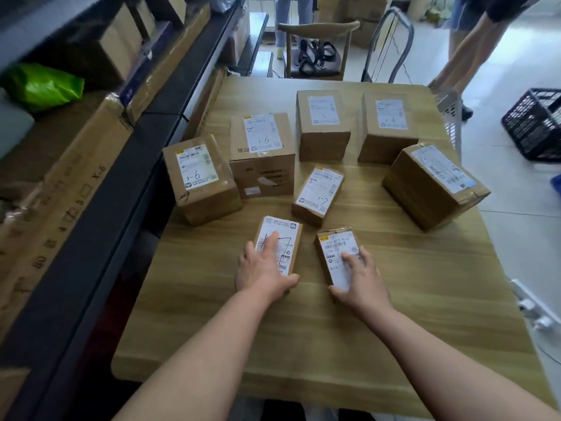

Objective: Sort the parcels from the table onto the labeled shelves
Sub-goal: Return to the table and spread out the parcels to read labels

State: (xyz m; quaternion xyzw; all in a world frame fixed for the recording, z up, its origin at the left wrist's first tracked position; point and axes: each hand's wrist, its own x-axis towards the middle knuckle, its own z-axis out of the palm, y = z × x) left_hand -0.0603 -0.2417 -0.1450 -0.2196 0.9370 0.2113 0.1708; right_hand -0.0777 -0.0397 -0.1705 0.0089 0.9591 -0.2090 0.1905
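Two small flat cardboard parcels lie near the middle of the wooden table (409,299). My left hand (261,268) lies over the left small parcel (283,230), marked 1-7; its fingers spread on the label and its thumb wraps the near end. My right hand (362,278) covers the right small parcel (334,241) the same way, thumb at its near end. Behind them are a third small parcel (318,192) marked 1-7, three boxes marked 1-6 (200,180) (262,153) (323,123), and two more boxes (385,126) (434,186).
Dark shelves (100,226) run along the left, stacked with cardboard boxes and a green bag (42,86). Beyond the table stand a chair (315,53) and a hand trolley (391,41). A black crate (537,126) sits on the floor at the right, near a standing person (473,44).
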